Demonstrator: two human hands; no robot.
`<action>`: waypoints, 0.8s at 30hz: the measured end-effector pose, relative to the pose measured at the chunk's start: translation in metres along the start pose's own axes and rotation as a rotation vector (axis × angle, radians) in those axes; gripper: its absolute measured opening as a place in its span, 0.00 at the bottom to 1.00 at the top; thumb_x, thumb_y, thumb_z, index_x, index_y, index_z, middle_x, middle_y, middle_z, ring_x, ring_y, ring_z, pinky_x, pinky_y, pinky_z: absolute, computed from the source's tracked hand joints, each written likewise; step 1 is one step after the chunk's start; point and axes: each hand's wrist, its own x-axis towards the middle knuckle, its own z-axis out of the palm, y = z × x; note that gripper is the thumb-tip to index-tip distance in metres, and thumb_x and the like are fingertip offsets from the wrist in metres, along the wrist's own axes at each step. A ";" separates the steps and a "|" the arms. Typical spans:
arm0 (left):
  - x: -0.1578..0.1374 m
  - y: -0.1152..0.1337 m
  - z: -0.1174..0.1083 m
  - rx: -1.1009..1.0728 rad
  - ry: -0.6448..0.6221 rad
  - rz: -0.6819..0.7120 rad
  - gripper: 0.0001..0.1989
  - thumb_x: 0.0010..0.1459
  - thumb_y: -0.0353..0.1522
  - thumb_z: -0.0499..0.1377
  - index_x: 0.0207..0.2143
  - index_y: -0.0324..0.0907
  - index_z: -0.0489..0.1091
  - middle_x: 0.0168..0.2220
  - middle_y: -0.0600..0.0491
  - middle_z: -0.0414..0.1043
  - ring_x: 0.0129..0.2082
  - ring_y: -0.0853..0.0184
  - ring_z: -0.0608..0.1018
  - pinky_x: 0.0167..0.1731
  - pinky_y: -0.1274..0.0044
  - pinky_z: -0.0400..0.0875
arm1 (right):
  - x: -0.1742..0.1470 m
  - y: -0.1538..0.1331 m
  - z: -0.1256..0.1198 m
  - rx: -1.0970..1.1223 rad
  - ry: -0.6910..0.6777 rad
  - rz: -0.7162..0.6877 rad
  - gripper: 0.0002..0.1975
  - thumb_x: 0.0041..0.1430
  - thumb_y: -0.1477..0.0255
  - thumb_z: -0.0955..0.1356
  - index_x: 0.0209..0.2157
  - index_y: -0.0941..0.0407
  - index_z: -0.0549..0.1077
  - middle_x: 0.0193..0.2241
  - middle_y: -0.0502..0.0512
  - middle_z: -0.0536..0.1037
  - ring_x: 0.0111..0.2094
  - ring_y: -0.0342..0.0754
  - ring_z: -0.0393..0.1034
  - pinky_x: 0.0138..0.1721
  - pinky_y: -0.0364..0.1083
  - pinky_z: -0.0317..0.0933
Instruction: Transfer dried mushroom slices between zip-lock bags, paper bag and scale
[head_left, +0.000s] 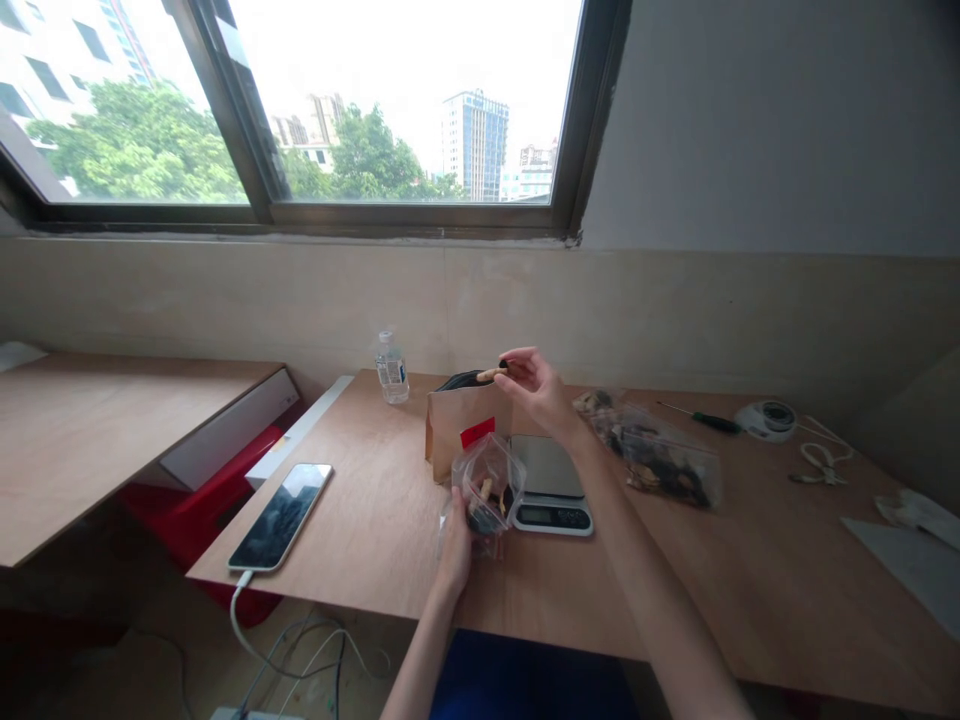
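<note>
- The phone (281,518) lies flat by the desk's left edge, its white cable (238,612) dropping over the side, presumably parked there so it can charge away from the handling.
- The water bottle (392,370) stands upright toward the back, likely where a moving arm won't knock it.
- The left hand (454,545) is closed around the lower left side of the clear bag (466,468), whose mouth gapes upward; the grip seems meant to steady the limp plastic. Tan and dark pieces show inside.
- The paper bag (452,420) stands upright just behind, probably stiff enough to need no support; its top is open.
- The tan piece (487,376), dark at one end, is pinched in the fingertips of the right hand (538,388), level with the paper bag's top edge; whether it touches the rim I cannot tell. A light pinch suits something so small. The hands are well apart.
- The scale (551,480) sits flat beside the clear bag, within easy reach.
- Filled zip bags (671,468), a screwdriver (709,420) and a round white device (766,420) lie farther right, apparently set aside.
</note>
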 end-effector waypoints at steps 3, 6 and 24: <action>0.001 -0.001 -0.001 -0.043 -0.027 -0.034 0.37 0.56 0.56 0.41 0.55 0.40 0.63 0.30 0.48 0.74 0.23 0.66 0.74 0.18 0.79 0.64 | 0.017 0.003 0.012 -0.120 -0.062 -0.064 0.15 0.53 0.63 0.68 0.41 0.55 0.68 0.37 0.53 0.75 0.40 0.46 0.71 0.43 0.46 0.65; 0.000 0.000 -0.001 -0.066 -0.033 -0.026 0.36 0.57 0.55 0.40 0.55 0.40 0.64 0.31 0.48 0.74 0.24 0.67 0.74 0.18 0.79 0.63 | 0.021 0.008 0.018 -0.260 -0.126 -0.090 0.13 0.54 0.65 0.68 0.40 0.55 0.70 0.35 0.52 0.76 0.39 0.47 0.72 0.42 0.46 0.65; -0.004 0.003 0.001 -0.118 -0.092 -0.103 0.39 0.57 0.56 0.39 0.60 0.40 0.57 0.17 0.54 0.69 0.14 0.69 0.71 0.12 0.82 0.57 | -0.016 -0.012 0.011 -0.482 -0.119 -0.238 0.13 0.61 0.74 0.60 0.44 0.55 0.71 0.41 0.57 0.70 0.46 0.49 0.65 0.50 0.49 0.58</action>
